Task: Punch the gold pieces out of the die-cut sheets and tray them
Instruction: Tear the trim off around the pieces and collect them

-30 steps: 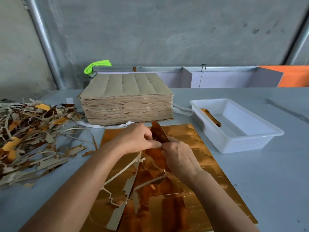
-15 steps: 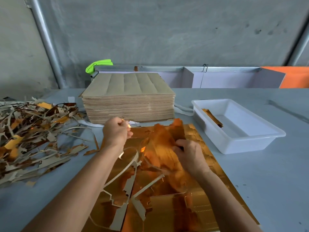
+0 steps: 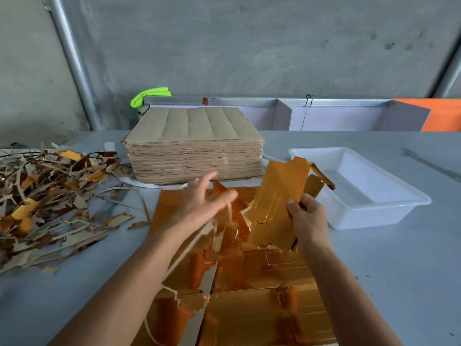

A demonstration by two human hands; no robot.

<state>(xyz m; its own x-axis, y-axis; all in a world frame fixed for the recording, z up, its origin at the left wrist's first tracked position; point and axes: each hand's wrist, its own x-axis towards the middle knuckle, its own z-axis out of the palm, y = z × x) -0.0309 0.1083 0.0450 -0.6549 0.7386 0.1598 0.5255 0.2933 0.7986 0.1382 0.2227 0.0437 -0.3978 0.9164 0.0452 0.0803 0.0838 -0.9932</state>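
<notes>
A gold die-cut sheet [image 3: 262,308] lies flat in front of me, partly torn, with loose scrap strips on it. My right hand [image 3: 308,218] grips a punched gold piece [image 3: 277,196] and holds it tilted up above the sheet's far right part, near the white tray [image 3: 399,203]. My left hand [image 3: 204,203] hovers over the sheet's far left part with fingers spread, holding nothing. A gold piece [image 3: 321,174] leans inside the tray at its left end, partly hidden by the held piece.
A tall stack of brown-backed sheets [image 3: 194,143] stands behind the work sheet. A heap of scrap strips [image 3: 50,201] covers the table's left side. A green item [image 3: 149,94] and a metal rail [image 3: 249,101] lie at the table's back edge.
The gold piece has come free of the sheet and risen to the right in my right hand. My left hand has let go of the scrap, opened its fingers and moved toward the middle.
</notes>
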